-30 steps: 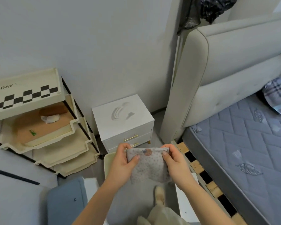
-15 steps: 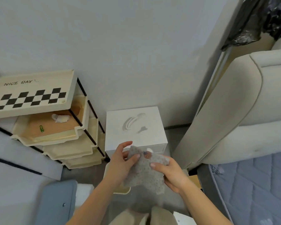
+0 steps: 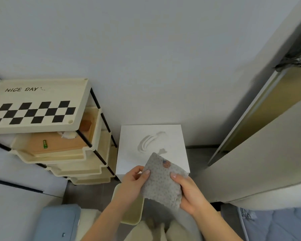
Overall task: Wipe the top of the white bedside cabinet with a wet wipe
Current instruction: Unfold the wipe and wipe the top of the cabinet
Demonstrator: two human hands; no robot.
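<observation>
Now both hands, left (image 3: 132, 182) and right (image 3: 189, 192), pinch the wet wipe (image 3: 161, 182) above the cabinet's (image 3: 152, 148) near edge; next, press it onto the smeared top.

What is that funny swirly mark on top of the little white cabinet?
It looks like a smear in dust on the white bedside cabinet: curved streaks near the middle of its top. The wet wipe, held in both hands, hasn't cleaned it yet.
</observation>
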